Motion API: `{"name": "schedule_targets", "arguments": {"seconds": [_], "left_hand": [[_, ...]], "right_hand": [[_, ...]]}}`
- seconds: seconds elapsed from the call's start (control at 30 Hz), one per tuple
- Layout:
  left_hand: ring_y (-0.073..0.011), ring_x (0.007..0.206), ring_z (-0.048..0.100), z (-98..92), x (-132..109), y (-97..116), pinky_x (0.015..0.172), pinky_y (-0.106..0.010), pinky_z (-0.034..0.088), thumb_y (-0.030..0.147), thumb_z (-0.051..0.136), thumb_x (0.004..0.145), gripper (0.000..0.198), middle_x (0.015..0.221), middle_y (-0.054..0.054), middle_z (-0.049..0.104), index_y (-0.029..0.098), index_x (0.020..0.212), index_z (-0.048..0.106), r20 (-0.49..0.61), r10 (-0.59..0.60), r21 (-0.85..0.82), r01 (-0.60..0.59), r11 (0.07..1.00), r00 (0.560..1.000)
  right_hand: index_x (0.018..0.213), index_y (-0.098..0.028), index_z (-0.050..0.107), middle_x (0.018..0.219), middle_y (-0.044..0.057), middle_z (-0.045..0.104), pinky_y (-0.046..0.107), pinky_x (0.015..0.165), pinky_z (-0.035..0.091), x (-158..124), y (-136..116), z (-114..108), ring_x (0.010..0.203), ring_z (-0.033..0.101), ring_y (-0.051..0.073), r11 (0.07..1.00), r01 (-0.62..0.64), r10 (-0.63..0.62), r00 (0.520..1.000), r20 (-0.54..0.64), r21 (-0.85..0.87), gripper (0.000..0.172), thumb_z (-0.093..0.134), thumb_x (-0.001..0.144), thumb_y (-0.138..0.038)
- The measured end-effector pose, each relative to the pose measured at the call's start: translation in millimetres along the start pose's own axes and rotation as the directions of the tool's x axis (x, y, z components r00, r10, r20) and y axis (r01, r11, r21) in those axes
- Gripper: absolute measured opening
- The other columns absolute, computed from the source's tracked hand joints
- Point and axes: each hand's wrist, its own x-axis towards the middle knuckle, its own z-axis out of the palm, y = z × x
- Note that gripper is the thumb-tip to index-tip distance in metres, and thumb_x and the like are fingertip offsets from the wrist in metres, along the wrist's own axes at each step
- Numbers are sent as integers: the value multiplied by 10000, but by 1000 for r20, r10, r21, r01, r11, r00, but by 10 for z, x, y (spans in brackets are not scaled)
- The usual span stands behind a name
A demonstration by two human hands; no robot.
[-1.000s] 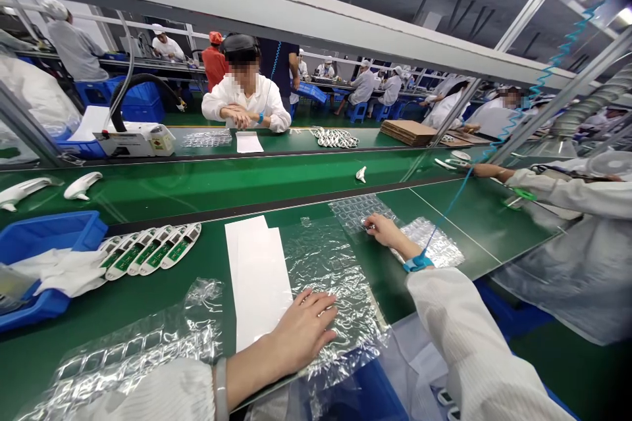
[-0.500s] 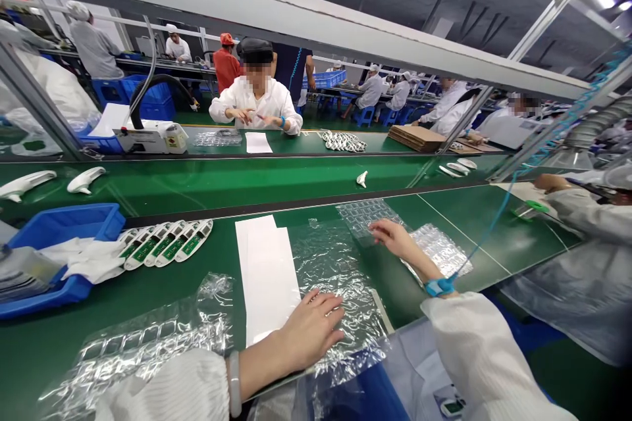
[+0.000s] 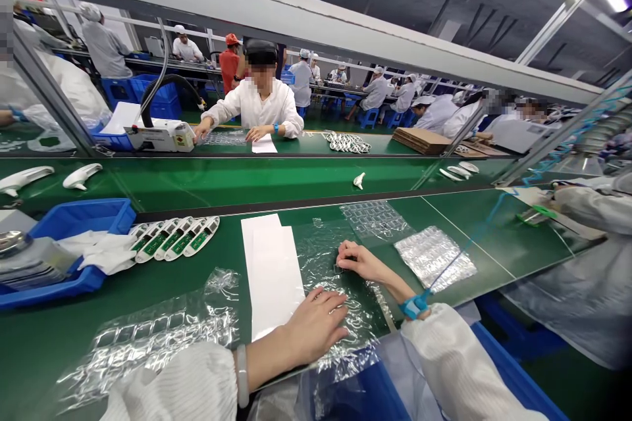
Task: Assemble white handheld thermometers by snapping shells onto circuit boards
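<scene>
My left hand [image 3: 318, 321] lies flat with fingers stretched over a crinkled clear plastic film [image 3: 363, 335], its wrist beside the white paper sheets [image 3: 274, 276]. Above the film's middle, my right hand [image 3: 359, 262] pinches thumb and fingers together on a small clear square of plastic, its edge just showing at the fingertips. A clear sheet marked off in squares [image 3: 375, 218] lies beyond my right hand. To the right rests a shiny stack of similar sheets [image 3: 435, 256]. More clear squared plastic [image 3: 162, 329] spreads to the left of the paper.
White casings with green circuit boards [image 3: 175, 238] lie in a row near a blue bin [image 3: 83, 214]. A co-worker [image 3: 261, 102] sits across the green belt [image 3: 257, 181], which carries several white parts. A blue coiled cord [image 3: 486, 220] hangs at the right, near another person's sleeve [image 3: 587, 204].
My right hand has come left and nearer, from the squared sheet to over the film, its fingers now pinched. My left hand keeps its place on the film. The co-worker's hands have moved apart.
</scene>
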Motion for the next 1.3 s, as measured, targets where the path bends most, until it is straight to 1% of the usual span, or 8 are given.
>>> {"name": "schedule_targets", "arguments": {"seconds": [0.3,0.4,0.53,0.67,0.8,1.07,1.2,1.3], "left_hand": [[-230,1282,463,36,4,-20,1106,-460,335,403,402,957,353,1382,-42,515,217,1234,516,-48,11,30,-9,1000,999],[-239,1300,446,26,1,-17,1109,-470,333,408,391,959,371,1398,-50,498,216,1253,509,-33,2,6,-2,1000,999],[-242,1310,434,16,-5,-15,1113,-469,327,416,376,962,387,1409,-58,485,215,1269,500,-19,-4,-19,4,1000,1000],[-241,1310,432,33,-6,-28,1128,-472,302,421,362,966,380,1413,-41,482,221,1262,495,-16,4,-17,-5,1000,1000],[-238,1305,438,55,-6,-37,1124,-462,309,415,376,964,367,1407,-43,487,222,1248,502,-30,6,-3,-7,1000,1000],[-235,1303,444,36,-10,-30,1108,-469,336,418,386,960,367,1400,-43,496,223,1246,505,-28,3,2,-3,1000,1000],[-231,1303,442,43,-13,-30,1114,-465,329,408,391,960,353,1400,-38,496,223,1236,508,-31,9,3,-9,1000,999],[-228,1305,438,54,-14,-34,1119,-465,324,410,398,957,357,1404,-35,491,215,1236,506,-35,12,5,-12,1000,999]], "right_hand": [[837,-185,650,926,34,582,272,835,424,-22,132,93,892,540,155,992,-46,29,990,-139,-114,101,630,824,-282],[855,-186,664,930,47,600,278,844,431,-19,332,-135,892,552,164,971,-133,84,968,-235,-200,151,550,869,-284],[872,-130,659,961,117,602,341,876,403,-40,748,-654,924,542,212,882,-342,194,889,-414,-322,232,428,851,-125],[844,-124,640,968,110,612,312,875,385,-75,1069,-988,937,542,212,807,-411,248,888,-388,-423,184,532,721,-39],[881,-129,613,920,83,608,262,793,392,-85,1209,-1047,864,550,183,773,-426,291,897,-334,-471,177,593,714,-73],[868,-131,613,878,80,614,233,715,392,-95,1259,-1066,792,561,164,794,-468,346,873,-344,-388,145,612,723,-119],[727,-134,620,787,61,617,244,698,403,-128,1184,-1121,734,557,159,848,-460,357,862,-359,-262,67,632,675,-174],[665,-139,607,724,64,620,264,675,413,-172,1070,-1172,701,553,168,885,-448,371,845,-386,-131,213,634,694,-348]]}}
